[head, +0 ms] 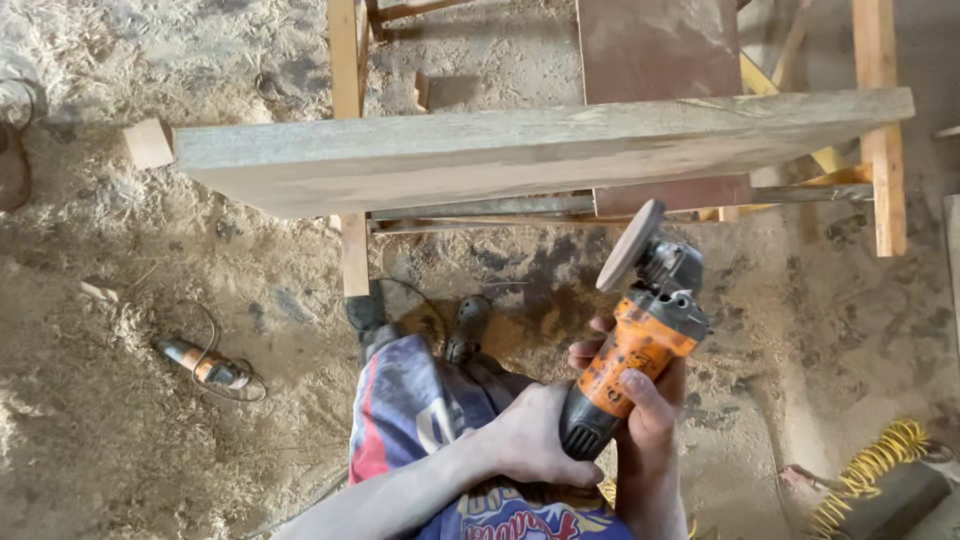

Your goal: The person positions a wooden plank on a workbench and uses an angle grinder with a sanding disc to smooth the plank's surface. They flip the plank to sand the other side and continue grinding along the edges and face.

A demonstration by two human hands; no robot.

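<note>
Left hand: clamped round the dark rear end of the grinder, at the bottom of the view, over the lap.
Right hand: wrapped on the orange body, thumb on top, fingers underneath.
Grinder: held in the air between knees and plank, off the wood; disc tilted up toward the plank's near edge.
Handling: likely heavy at the head, stiff, prone to twist; best taken two-handed, one on the rear grip, one on the body, well behind the disc.
Disc: round, dusty, edge bare; not a place for fingers.
Plank: long, pale, lying across wooden supports, near edge just beyond the disc.
Floor: sawdust all over; shoes below the plank.
Second tool: lying on the floor at the left, cord looped beside it.
Yellow hose: coiled at the lower right corner of the floor.
</note>
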